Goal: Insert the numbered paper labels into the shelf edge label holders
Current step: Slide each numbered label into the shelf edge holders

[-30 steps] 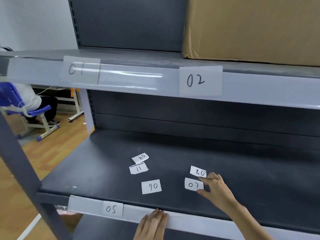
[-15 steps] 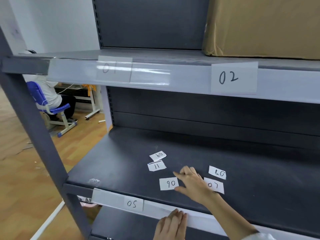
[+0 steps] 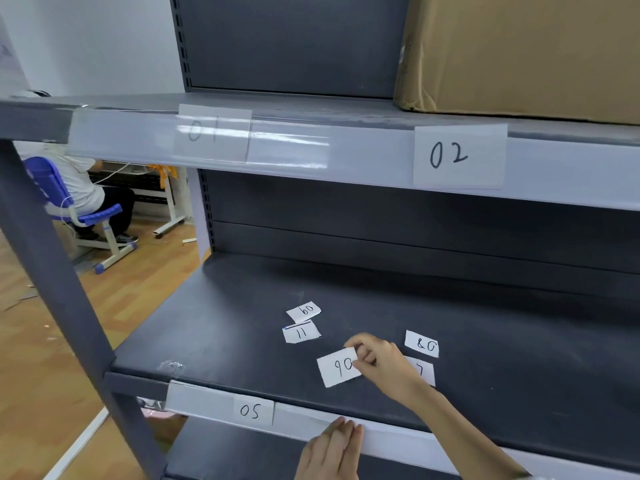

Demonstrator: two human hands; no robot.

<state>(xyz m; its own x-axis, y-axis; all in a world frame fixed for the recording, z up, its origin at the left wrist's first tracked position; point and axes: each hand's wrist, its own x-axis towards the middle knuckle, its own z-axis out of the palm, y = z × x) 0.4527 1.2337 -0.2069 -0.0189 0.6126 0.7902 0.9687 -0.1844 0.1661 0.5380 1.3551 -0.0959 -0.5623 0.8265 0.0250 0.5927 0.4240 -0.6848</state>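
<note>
Several numbered paper labels lie on the dark middle shelf (image 3: pixel 242 341). My right hand (image 3: pixel 384 363) pinches the right edge of the label that reads "90" (image 3: pixel 337 367) upside down and lifts that edge off the shelf. Behind it lie labels "60" (image 3: pixel 304 310), "11" (image 3: pixel 301 332) and "80" (image 3: pixel 422 344); label "07" (image 3: pixel 422 370) is half hidden by my wrist. My left hand (image 3: pixel 332 448) rests with straight fingers on the lower label holder strip (image 3: pixel 201 403), right of the inserted "05" label (image 3: pixel 251 410). The upper holder strip (image 3: pixel 311 147) carries "01" (image 3: pixel 211 133) and "02" (image 3: pixel 457 155).
A big cardboard box (image 3: pixel 519 53) stands on the top shelf at the right. The grey shelf upright (image 3: pixel 52 254) slants down the left side. Beyond it a person sits on a blue chair (image 3: pixel 86 209) on the wooden floor.
My right hand moved left from the "07" label to the "90" label and pinched its edge. The view swung left. My left hand stayed on the lower strip.
</note>
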